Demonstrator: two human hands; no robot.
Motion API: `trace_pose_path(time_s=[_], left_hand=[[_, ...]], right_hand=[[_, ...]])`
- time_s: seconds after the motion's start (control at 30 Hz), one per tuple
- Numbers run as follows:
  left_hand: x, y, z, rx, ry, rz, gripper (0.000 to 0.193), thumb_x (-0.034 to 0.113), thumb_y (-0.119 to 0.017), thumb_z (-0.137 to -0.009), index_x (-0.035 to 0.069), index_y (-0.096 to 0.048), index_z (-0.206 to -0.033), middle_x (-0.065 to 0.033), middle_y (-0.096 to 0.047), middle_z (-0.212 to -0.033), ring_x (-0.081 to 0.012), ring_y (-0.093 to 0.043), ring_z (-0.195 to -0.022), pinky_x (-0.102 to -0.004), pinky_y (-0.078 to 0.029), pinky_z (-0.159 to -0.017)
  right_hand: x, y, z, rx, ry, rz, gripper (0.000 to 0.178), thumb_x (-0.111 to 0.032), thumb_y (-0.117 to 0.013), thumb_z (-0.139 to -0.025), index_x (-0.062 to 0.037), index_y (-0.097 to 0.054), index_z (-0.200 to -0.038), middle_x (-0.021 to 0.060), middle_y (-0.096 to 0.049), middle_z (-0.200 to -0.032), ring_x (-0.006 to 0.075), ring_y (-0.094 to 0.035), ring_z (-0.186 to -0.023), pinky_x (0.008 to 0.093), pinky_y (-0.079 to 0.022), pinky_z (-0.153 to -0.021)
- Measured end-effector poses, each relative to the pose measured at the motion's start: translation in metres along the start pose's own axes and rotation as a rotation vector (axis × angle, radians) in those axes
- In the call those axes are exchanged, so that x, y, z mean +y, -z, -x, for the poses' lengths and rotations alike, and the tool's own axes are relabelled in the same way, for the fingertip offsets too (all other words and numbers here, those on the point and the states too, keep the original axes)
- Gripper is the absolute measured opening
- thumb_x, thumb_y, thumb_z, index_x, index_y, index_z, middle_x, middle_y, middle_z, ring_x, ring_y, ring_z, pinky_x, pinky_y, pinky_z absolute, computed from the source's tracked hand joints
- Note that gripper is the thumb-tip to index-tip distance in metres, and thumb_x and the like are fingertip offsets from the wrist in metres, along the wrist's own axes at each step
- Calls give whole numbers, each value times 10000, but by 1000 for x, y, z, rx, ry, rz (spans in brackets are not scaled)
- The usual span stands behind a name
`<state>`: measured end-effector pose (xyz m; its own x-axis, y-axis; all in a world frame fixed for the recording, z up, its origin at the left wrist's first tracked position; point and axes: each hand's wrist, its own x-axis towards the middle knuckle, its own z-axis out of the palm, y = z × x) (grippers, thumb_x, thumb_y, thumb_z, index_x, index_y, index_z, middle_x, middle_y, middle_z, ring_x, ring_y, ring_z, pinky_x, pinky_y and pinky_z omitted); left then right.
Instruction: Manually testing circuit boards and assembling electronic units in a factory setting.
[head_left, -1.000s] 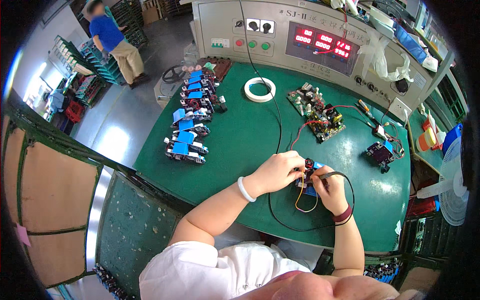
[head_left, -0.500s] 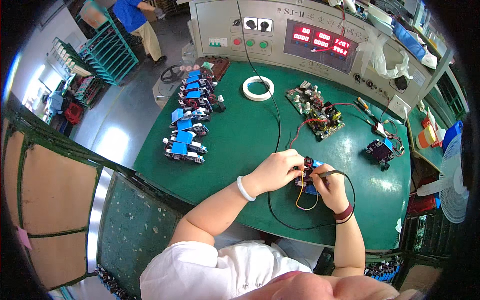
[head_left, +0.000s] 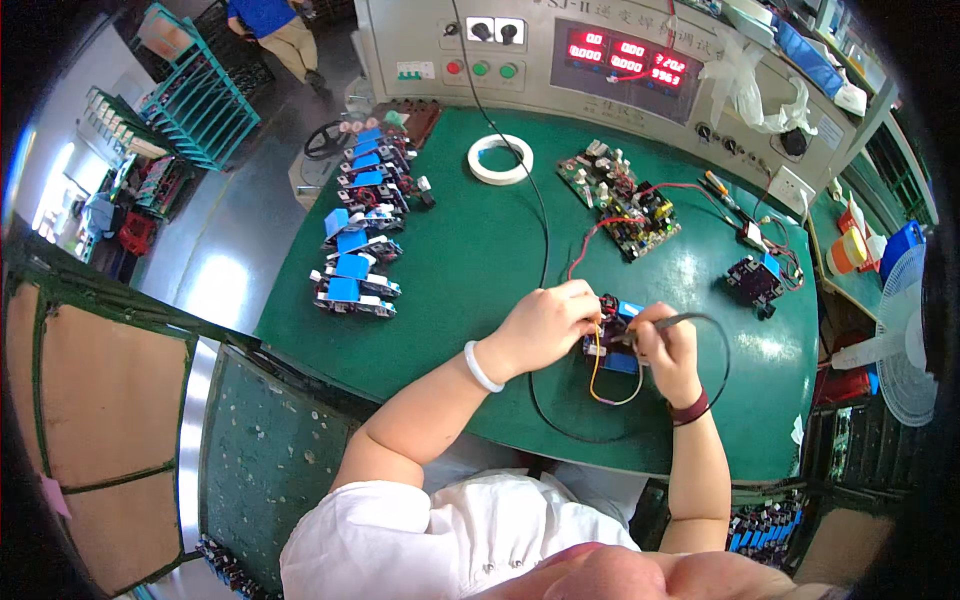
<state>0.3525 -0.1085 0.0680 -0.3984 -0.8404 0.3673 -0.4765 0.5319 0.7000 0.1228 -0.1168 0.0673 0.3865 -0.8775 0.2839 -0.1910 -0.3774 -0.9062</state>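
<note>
A small circuit board with blue blocks (head_left: 622, 364) lies on the green bench in front of me. My left hand (head_left: 545, 325) is closed at its upper left edge, fingertips pinched; what they grip is hidden. A yellow wire (head_left: 594, 372) loops from beside those fingertips round the board's near side. In my right hand (head_left: 668, 350) is a dark pen-like probe (head_left: 672, 321), its black cable curving round to the right. The probe's tip points left over the board; whether it touches I cannot tell. A red wire (head_left: 582, 245) runs from a larger board (head_left: 622, 200) toward my left hand.
Several blue-topped boards (head_left: 352, 240) stand in a row at the left. A white tape roll (head_left: 500, 160) lies farther back, near a long black cable. Another small board (head_left: 755, 283) with wires sits at the right. Behind stands a grey test panel (head_left: 540, 88) with red displays.
My right hand has drawn slightly right, uncovering more of the board. The left hand keeps its pinch at the board's edge. The whole view has shifted a little; the person in the background has moved.
</note>
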Motion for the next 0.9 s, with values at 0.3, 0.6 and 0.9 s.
trace_pose_path(time_s=[0.3,0.6,0.9], left_hand=[[4,61,-2,-521,-25,473,130,43,-813,-721,46,-764,-841,-47,-678,-810,-145,-642,-720,-283,-497,-620],[-17,24,-14,107,252,10,193,22,-703,-845,17,-709,-1037,-89,-674,-1022,-175,-659,-791,-277,-518,-709],[-48,15,-21,-33,-67,71,293,-62,-589,-749,84,-753,-944,-96,-642,-820,-288,-638,-842,-372,-514,-769]], right_hand=[[-6,5,-8,125,222,192,223,87,-556,-782,-4,-619,-975,136,-593,-920,244,-610,-768,305,-494,-658],[-18,-24,-14,-1,203,580,672,-97,-782,-727,-162,-544,-1353,87,-578,-1314,313,-697,-891,383,-588,-708],[-5,-25,-13,11,269,583,413,-55,-693,-748,-165,-624,-1141,67,-588,-914,311,-645,-719,404,-538,-607]])
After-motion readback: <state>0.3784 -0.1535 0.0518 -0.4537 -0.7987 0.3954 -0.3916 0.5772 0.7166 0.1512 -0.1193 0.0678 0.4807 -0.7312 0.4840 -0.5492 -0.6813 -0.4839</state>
